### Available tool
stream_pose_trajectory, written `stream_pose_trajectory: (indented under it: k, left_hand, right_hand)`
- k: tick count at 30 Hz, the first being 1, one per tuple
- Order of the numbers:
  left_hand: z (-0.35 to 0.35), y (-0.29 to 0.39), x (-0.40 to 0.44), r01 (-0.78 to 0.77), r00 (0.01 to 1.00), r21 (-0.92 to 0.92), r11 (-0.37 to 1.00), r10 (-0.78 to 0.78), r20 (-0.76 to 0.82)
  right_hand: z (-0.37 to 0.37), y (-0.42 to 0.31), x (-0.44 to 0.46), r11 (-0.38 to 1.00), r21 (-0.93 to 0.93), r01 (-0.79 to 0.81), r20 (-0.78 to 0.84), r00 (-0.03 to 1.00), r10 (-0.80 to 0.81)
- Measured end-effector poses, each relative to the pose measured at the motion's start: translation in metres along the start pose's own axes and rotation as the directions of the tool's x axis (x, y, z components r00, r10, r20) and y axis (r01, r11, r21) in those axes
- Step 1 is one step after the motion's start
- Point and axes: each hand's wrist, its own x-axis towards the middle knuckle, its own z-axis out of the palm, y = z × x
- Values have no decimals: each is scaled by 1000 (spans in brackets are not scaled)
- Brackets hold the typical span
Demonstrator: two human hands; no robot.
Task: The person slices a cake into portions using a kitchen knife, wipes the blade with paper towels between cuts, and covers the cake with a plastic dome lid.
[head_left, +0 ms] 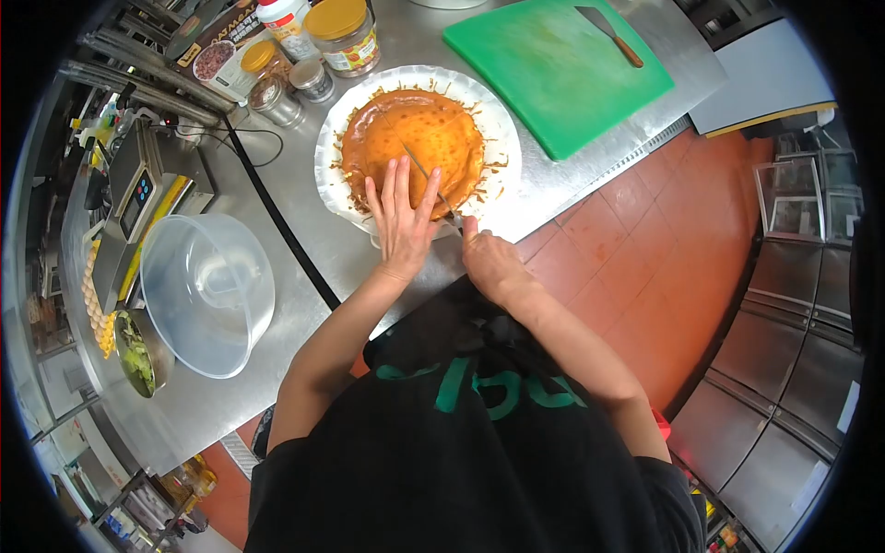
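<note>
A round golden-brown cake [419, 124] with darker edges lies on a white fluted plate [502, 138] at the top middle. The fingers of my left hand [404, 217] are spread over the cake's near edge, with nothing held in them. My right hand [490, 262] is wrapped round the handle of a knife [428, 176], just beyond the plate's near right rim. The blade slants up and left across the cake, close beside my left fingertips. A thin line runs over the cake's surface past the blade's tip.
Behind the plate stand a yellow-lidded jar [343, 37], small shakers and a box [217, 55]. A green cutting board [562, 78] bears a second knife [610, 35]. To the left are a clear plastic tub [207, 295], a scale [138, 198] and a metal bowl [152, 350] of greens.
</note>
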Motion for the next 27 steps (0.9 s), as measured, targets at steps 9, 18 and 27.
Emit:
stream_pose_trajectory:
  k: [9, 18, 27]
  left_hand:
    - [-2, 1, 2, 38, 995, 59, 998, -43, 92]
    - [-9, 7, 19, -130, 971, -26, 991, 132, 199]
    - [-5, -1, 31, -449, 856, -100, 888, 459, 236]
  right_hand:
    - [0, 2, 0, 1000, -7, 12, 5, 1000, -12]
    - [2, 1, 0, 1000, 0, 19, -20, 1000, -19]
    - [9, 6, 3, 999, -8, 40, -37, 998, -40]
